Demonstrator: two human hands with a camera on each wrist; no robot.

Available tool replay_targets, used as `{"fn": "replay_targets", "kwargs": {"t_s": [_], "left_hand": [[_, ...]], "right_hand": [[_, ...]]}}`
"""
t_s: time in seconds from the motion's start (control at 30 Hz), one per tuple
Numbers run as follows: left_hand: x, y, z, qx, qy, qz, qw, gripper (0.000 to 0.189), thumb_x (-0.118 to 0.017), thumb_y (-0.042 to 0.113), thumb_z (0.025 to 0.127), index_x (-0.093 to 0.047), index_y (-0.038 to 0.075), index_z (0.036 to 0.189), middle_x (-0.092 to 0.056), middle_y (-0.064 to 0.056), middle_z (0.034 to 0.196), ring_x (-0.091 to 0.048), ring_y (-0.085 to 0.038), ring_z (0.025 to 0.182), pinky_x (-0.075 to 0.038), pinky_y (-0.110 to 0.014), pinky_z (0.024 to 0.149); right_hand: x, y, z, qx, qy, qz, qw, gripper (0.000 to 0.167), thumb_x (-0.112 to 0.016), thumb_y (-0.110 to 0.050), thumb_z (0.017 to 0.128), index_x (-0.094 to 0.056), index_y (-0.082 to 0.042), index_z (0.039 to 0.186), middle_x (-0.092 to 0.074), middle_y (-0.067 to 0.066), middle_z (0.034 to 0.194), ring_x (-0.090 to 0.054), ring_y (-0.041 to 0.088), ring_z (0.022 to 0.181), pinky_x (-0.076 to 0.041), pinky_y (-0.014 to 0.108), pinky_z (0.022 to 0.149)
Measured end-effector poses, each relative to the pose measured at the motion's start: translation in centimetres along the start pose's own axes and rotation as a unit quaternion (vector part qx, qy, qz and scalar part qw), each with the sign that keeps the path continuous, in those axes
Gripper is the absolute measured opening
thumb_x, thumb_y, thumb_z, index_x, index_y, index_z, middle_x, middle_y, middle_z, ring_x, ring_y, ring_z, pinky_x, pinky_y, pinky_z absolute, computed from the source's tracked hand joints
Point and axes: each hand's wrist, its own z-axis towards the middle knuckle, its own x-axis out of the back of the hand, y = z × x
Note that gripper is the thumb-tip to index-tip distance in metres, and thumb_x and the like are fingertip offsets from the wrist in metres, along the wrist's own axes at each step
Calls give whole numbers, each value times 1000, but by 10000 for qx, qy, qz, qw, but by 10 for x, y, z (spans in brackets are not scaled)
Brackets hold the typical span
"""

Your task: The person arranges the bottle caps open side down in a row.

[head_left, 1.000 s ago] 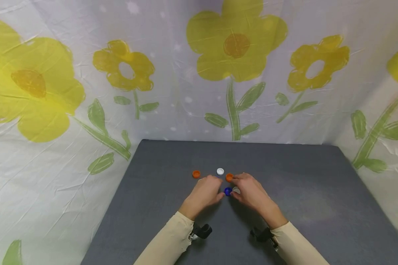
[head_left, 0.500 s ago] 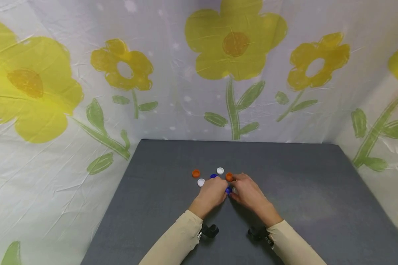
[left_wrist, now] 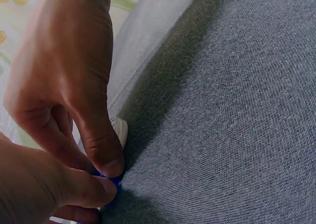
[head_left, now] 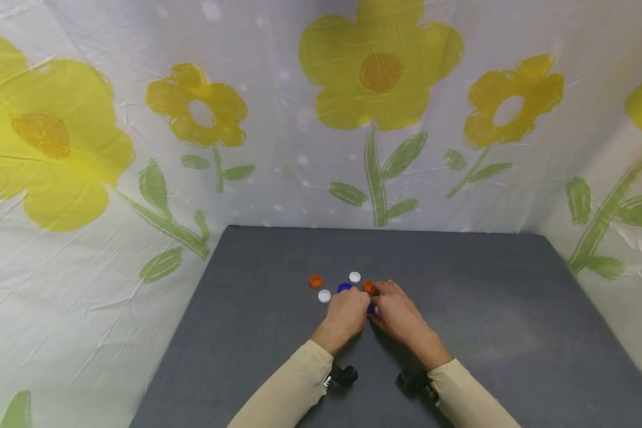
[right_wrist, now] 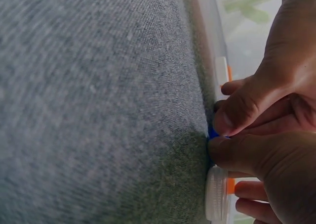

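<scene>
In the head view both hands meet over a small group of plastic bottle caps. My left hand [head_left: 349, 309] pinches a blue bottle cap [left_wrist: 118, 181], its thumb pressing the near side. My right hand [head_left: 398, 312] has its thumb and fingertips on the same blue cap, the two thumbs almost touching. Much of that cap is hidden by the fingers. Close beside it, under my right hand, stands a white ridged cap [right_wrist: 216, 194]. An orange cap [head_left: 369, 287] lies by my right fingertips. Another blue cap [head_left: 344, 286] lies just beyond my left hand.
Farther off lie a white cap [head_left: 355, 277], a second white cap [head_left: 324, 296] and an orange cap [head_left: 315, 281] at left. A dark grey table [head_left: 267, 345] carries everything. Behind it hangs a flower-printed sheet [head_left: 278, 178].
My left hand has moved right, uncovering a white cap and a blue cap behind it, and now meets my right hand at the near blue cap. My right hand has shifted only slightly.
</scene>
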Motion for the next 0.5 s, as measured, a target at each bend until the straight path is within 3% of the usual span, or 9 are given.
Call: {"fn": "replay_targets", "kwargs": {"t_s": [0.3, 0.5], "left_hand": [[1, -9, -9, -246, 326, -51, 9992, 17, -91, 29, 87, -81, 16, 91, -81, -1, 86, -79, -22, 78, -63, -41, 64], [10, -12, -22, -425, 425, -130, 9981, 20, -89, 34, 91, -78, 18, 91, -81, 1, 88, -79, -21, 79, -63, -38, 68]], "right_hand": [[5, -4, -3, 79, 87, 80, 9999, 27, -95, -15, 84, -84, -3, 106, -75, 24, 129, -69, 41, 129, -46, 60, 120], [17, -11, -9, 186, 352, 262, 9989, 26, -96, -11, 81, -83, -1, 101, -74, 24, 128, -68, 43, 129, -45, 60, 120]]}}
